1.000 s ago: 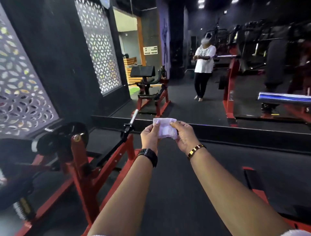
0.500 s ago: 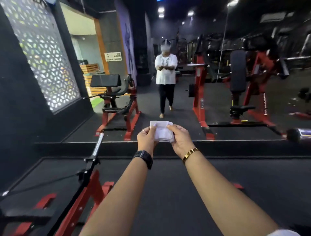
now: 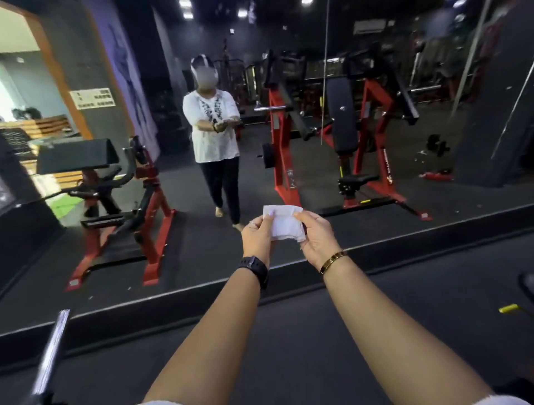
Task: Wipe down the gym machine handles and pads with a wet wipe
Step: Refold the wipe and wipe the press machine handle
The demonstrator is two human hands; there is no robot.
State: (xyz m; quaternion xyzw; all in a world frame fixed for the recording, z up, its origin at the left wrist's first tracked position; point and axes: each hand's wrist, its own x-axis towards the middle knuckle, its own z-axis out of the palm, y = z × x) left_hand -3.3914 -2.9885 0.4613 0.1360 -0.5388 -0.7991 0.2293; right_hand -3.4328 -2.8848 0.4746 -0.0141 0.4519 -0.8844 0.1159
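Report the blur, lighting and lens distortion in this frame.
Head view: dim gym, bright ceiling spotlights blown out; the silver metal bar at lower left is smeared by motion blur; the white folded wet wipe, pinched between left hand and right hand, is fairly sharp; the wide lens slightly bows the black floor ledge.

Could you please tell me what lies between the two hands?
A white wet wipe spans the gap, pinched at one side by the left hand and at the other by the right hand, as the head view shows.
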